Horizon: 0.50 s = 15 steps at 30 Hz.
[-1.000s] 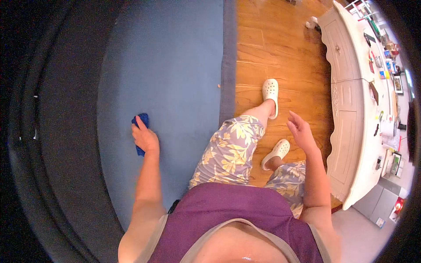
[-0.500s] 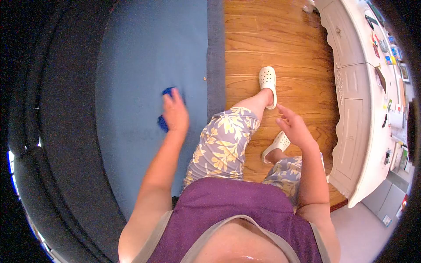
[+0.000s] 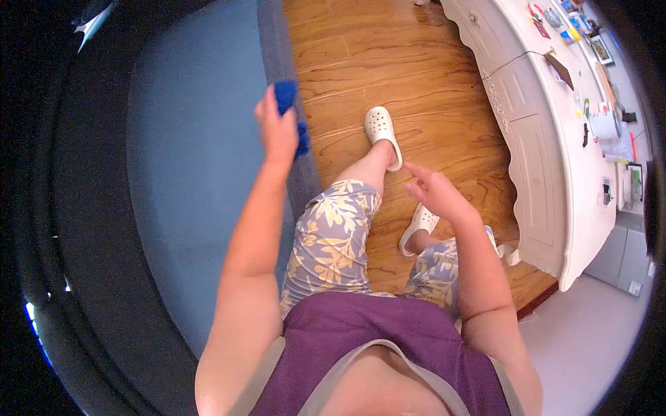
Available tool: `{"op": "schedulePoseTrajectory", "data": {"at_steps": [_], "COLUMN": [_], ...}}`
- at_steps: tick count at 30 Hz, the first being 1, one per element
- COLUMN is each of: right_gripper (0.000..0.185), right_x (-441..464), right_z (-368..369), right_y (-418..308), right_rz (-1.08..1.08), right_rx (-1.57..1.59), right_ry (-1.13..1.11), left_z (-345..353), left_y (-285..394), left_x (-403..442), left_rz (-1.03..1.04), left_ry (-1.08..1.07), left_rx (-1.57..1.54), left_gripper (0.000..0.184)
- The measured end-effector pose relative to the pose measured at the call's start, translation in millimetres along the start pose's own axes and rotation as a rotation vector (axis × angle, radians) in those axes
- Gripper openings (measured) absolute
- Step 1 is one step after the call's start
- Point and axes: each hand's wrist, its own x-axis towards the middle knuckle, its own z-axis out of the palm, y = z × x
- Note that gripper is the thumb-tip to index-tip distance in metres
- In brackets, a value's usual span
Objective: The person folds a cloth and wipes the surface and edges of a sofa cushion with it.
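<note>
A fuzzy, dark blue cleaning cloth or pad (image 3: 285, 96) is gripped in my left hand (image 3: 277, 135). Its ends show beyond the fingers, above and to the right. The hand is over the grey-blue border strip (image 3: 279, 59) of the long blue cushioned or matted surface (image 3: 201, 139); whether the cloth touches it I cannot tell. Over the wooden floor, near my white clogs, my right hand (image 3: 440, 195) hangs with nothing in it, its fingers apart.
The wooden floor (image 3: 395, 62) runs between the blue surface and a white carved cabinet (image 3: 520, 139) on the right. Small items and a cable lie on the cabinet top. My feet wear white clogs (image 3: 379, 125). A black padded edge (image 3: 90, 208) borders the left.
My left hand has carried the blue cloth up and toward the border strip, turning it. The camera view has tilted and shifted. My right hand stays apart from everything.
</note>
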Motion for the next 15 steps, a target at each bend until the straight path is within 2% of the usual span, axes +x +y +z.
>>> {"op": "schedulePoseTrajectory", "data": {"at_steps": [3,7,8,9,11,14,15], "right_gripper": [0.043,0.045,0.045,0.045,0.045,0.044,0.043], "right_x": [-1.4,2.7,2.2,1.8,1.0,2.8,4.5], "right_z": [-5.1,-2.4,-4.0,-4.7,-2.5,17.3,25.1], "right_y": [-5.9,-0.2,-3.7,-9.2,-13.8,-3.5,5.9], "right_rz": [0.04,-0.115,-0.121,-0.083,-0.058,-0.108,-0.126], "right_rx": [0.132,0.04,0.021,0.04,0.051,-0.033,-0.056], "right_ry": [0.004,0.008,0.03,-0.001,-0.027,-0.009,0.014], "left_z": [-76.7,-199.3,-224.8,-244.9,-268.9,-289.7,-295.7], "left_y": [-53.7,-113.0,-101.1,-114.4,-104.4,-110.4,-138.8], "left_x": [-29.0,-99.5,-118.4,-143.7,-173.6,-209.9,-230.2], "left_rz": [-0.097,-0.185,-0.305,-0.326,-0.521,-0.631,-0.512], "left_ry": [0.088,0.183,0.145,0.184,0.171,0.138,0.175], "left_rx": [0.255,0.607,0.68,0.777,0.942,1.039,1.127], "left_gripper": [0.056,0.057,0.059,0.062,0.065,0.064,0.054]}}
